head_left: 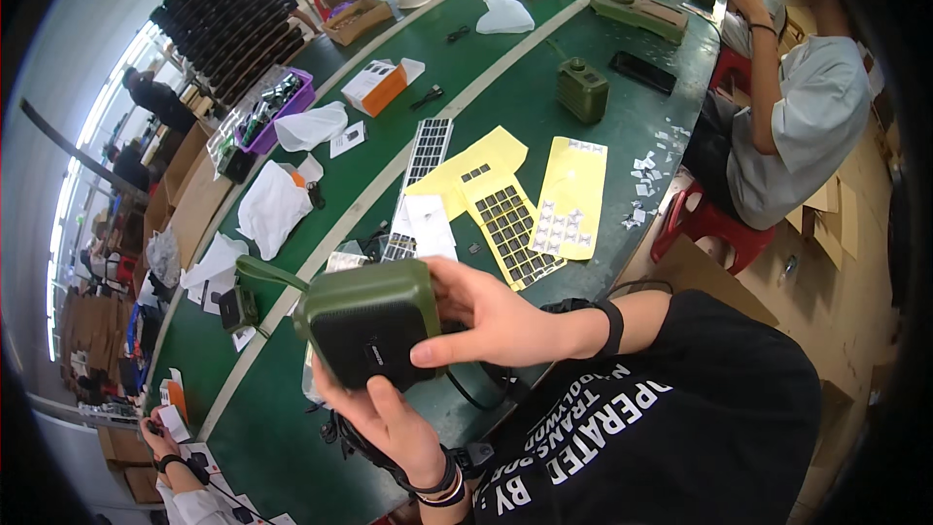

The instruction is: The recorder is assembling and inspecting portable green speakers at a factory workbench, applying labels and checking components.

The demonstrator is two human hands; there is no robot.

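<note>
Head view: boxy olive-green device [369, 326] with dark front panel, fingers [442, 348] of both hands clasped round it.

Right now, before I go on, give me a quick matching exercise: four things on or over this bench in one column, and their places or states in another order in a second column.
Things:
1. olive-green boxy device
2. yellow sheets
3. purple bin
4. red stool

Places or states:
A. on the floor beside the bench, under a seated co-worker
B. lying flat on the green bench top, carrying small square pieces
C. held up over the bench edge between the left hand and right hand
D. on the far left part of the bench, filled with small parts

Pairs: 1-C, 2-B, 3-D, 4-A
</note>
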